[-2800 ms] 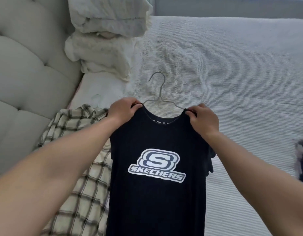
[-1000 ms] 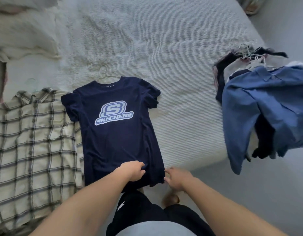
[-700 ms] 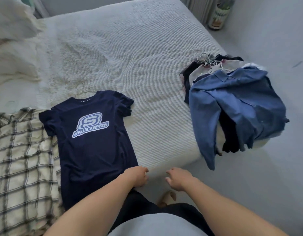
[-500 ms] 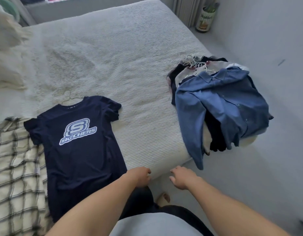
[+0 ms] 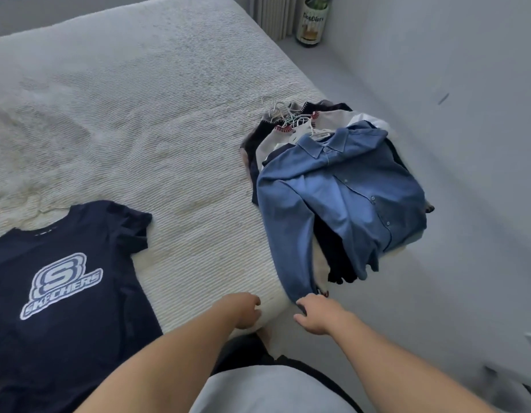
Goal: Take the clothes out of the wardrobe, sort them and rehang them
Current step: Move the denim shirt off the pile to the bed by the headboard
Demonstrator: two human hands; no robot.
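A navy T-shirt (image 5: 67, 281) with a white logo lies flat on the bed at the left, a pale hanger hook showing above its collar. At the bed's right corner sits a pile of clothes on hangers (image 5: 291, 117), topped by a blue button shirt (image 5: 347, 198) whose sleeve hangs over the edge. My left hand (image 5: 243, 310) hovers at the bed's near edge, fingers loosely curled, holding nothing. My right hand (image 5: 316, 314) is just below the blue sleeve's cuff, fingers relaxed and empty.
The white ribbed bedspread (image 5: 169, 129) covers the bed. Grey floor (image 5: 452, 278) runs along the right side. A bottle-like container (image 5: 313, 20) stands on the floor at the far corner by a curtain.
My hands let go of the navy T-shirt's hem and shifted right along the bed edge. My view swung right, so the plaid shirt left the frame and the clothes pile came nearer.
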